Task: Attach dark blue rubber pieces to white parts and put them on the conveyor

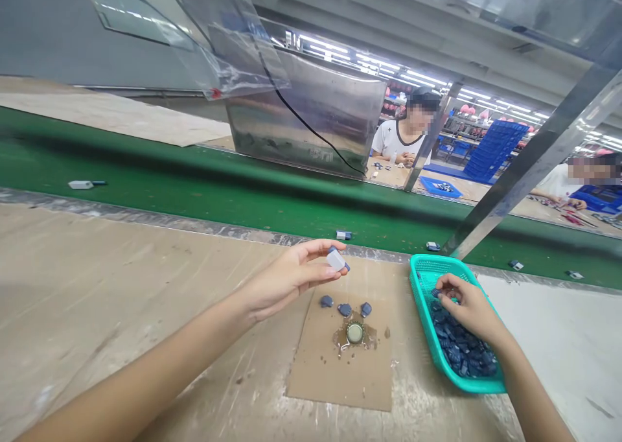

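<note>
While the left hand (291, 280) grips a small white block (335, 259) at centre, its thumb and fingers clamped on the block's sides, a dark blue piece sits against the block's far end. The right hand (466, 306) sits at right, its fingertips (440, 284) pinched together on a dark blue chip (434, 292) inside a teal plastic basket (467, 382), which is heaped with similar blue chips (461, 348). Between the hands lies a cardboard sheet (340, 377) bearing three blue pieces (345, 310) and a bottle cap (354, 332) in a brown stain. Beyond runs a green conveyor belt (194, 196) with scattered small blocks (343, 235). At upper right, a co-worker (405, 134) sits behind a steel panel (306, 111), near stacked blue crates (493, 150).
</note>
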### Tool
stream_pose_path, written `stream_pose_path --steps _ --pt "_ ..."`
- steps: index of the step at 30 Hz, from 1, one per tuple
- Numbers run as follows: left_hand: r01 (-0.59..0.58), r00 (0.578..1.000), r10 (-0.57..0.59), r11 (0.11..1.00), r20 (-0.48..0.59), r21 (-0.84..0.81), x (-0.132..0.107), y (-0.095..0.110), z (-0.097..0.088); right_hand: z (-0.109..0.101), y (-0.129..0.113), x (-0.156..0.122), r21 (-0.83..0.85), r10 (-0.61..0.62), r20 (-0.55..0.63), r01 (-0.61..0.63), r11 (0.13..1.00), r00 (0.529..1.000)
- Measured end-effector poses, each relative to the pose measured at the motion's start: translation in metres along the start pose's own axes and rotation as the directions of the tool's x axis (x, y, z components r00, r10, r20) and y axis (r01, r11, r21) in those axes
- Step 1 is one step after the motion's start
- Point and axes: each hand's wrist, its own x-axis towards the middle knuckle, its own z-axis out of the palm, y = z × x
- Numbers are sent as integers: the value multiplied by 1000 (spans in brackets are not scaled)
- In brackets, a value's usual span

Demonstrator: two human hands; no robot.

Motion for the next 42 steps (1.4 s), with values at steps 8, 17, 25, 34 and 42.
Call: stream_pose_path --steps 8,17,25,34,42 --pt "1 1000 -2 999 23 52 1 -15 9 0 -30 -5 561 182 -62 -117 820 981" --pt "-45 998 39 990 44 133 8 -33 14 42 -88 -19 773 25 102 -95 627 994" --pt "26 999 -30 991 29 131 13 -37 11 85 -93 -21 781 92 248 -256 570 964" --pt "16 999 -19 994 28 104 10 -32 14 103 -90 -25 -58 -429 119 438 897 895" --pt "-332 938 326 748 118 575 9 -48 7 98 -88 -25 114 -300 -25 301 947 954"
